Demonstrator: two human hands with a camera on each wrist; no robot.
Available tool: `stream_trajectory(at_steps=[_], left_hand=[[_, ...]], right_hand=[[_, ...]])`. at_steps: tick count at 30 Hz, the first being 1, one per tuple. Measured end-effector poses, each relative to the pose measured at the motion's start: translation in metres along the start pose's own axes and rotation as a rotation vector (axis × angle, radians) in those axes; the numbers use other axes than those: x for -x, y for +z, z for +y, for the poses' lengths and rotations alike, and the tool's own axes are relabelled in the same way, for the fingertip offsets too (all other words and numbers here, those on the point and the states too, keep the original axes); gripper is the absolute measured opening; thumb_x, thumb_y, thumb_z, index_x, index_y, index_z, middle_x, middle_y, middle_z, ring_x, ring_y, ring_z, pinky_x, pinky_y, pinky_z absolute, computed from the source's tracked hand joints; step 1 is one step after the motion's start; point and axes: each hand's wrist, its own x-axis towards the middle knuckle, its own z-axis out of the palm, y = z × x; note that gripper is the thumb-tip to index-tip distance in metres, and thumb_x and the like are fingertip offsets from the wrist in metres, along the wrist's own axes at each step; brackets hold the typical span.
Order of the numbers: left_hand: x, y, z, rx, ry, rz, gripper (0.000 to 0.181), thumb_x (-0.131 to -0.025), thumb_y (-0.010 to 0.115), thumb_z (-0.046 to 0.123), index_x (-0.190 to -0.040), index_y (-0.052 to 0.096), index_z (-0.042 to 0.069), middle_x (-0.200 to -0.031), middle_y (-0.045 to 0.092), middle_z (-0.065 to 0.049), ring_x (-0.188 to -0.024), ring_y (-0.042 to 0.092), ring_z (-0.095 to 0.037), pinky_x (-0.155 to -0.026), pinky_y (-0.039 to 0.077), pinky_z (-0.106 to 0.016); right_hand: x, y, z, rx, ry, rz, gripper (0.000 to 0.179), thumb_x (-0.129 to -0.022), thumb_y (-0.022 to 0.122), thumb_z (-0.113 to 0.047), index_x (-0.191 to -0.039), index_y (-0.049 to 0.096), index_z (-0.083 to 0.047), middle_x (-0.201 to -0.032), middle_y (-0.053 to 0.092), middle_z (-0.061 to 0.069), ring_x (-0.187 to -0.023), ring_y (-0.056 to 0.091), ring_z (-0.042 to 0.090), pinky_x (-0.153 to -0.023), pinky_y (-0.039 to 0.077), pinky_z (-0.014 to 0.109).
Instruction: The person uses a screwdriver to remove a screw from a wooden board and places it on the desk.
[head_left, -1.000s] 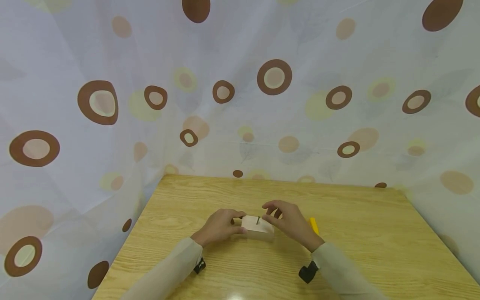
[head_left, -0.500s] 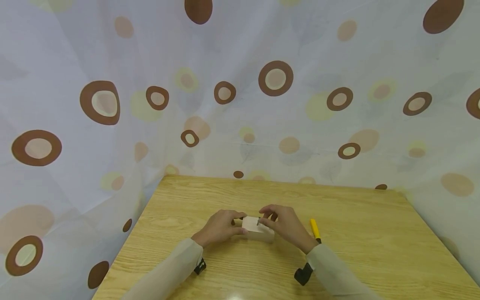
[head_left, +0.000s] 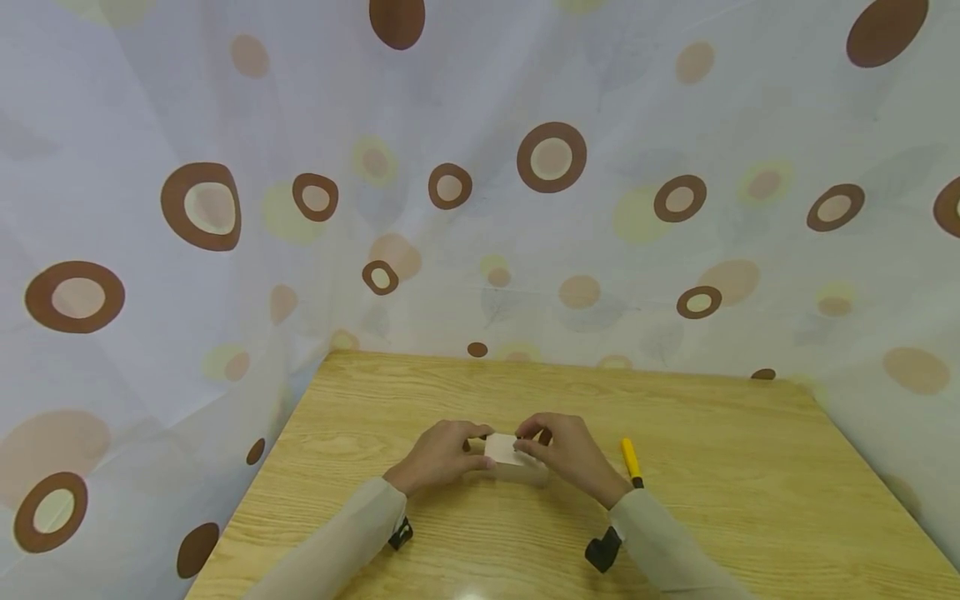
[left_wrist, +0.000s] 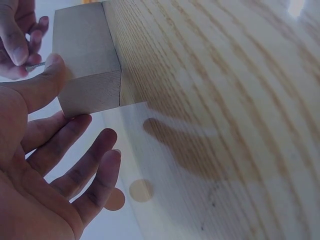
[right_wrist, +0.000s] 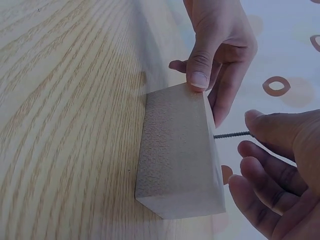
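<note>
A pale wooden block [head_left: 504, 448] lies on the table in front of the person. My left hand [head_left: 438, 454] grips its left end, thumb on the near edge and a finger at the far edge. From the block's top face stands a threaded screw [right_wrist: 232, 135], best seen in the right wrist view. The right hand [head_left: 566, 450] pinches the screw's outer end between thumb and forefinger, hiding its head. In the left wrist view, the block [left_wrist: 85, 40] shows its end face, with the left thumb on its edge.
To the right of the right hand lies a yellow-handled tool [head_left: 630, 457] with a black end, partly covered by the sleeve. The wood-grain table [head_left: 712, 467] is bordered by a spotted curtain [head_left: 585, 250] behind and at both sides.
The right hand has moved slightly left and closed its thumb and forefinger on the screw, which stood free a second ago. More of the yellow tool shows. The left hand and block stay put.
</note>
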Motion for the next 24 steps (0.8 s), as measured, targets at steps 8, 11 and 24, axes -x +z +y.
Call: stream_trajectory(at_steps=[8, 11, 24], left_hand=[[-0.0002, 0.0000, -0.0002, -0.007, 0.000, -0.003, 0.059, -0.082, 0.067, 0.052, -0.130, 0.061, 0.018, -0.122, 0.063, 0.005, -0.082, 0.059, -0.001, -0.067, 0.048, -0.021], [-0.0004, 0.0002, -0.0007, -0.009, -0.004, -0.007, 0.060, -0.081, 0.066, 0.053, -0.130, 0.060, 0.018, -0.122, 0.063, 0.006, -0.081, 0.059, 0.000, -0.067, 0.048, -0.021], [0.0001, -0.0007, 0.0010, -0.004, -0.010, -0.006, 0.061, -0.081, 0.067, 0.052, -0.130, 0.060, 0.017, -0.121, 0.063, 0.005, -0.081, 0.060, -0.001, -0.066, 0.049, -0.021]], right_hand=[[-0.0025, 0.0052, 0.0031, 0.024, 0.003, 0.038, 0.007, -0.086, 0.073, -0.021, -0.092, 0.070, -0.018, -0.084, 0.065, -0.015, -0.071, 0.059, 0.010, -0.061, 0.049, 0.025], [-0.0023, 0.0061, 0.0029, 0.019, 0.008, 0.047, 0.006, -0.086, 0.073, -0.020, -0.091, 0.070, -0.018, -0.083, 0.065, -0.015, -0.070, 0.059, 0.010, -0.059, 0.049, 0.025], [-0.0033, 0.0088, 0.0076, 0.015, -0.005, 0.088, 0.009, -0.085, 0.074, -0.019, -0.087, 0.067, -0.023, -0.081, 0.066, -0.014, -0.067, 0.057, 0.007, -0.060, 0.049, 0.025]])
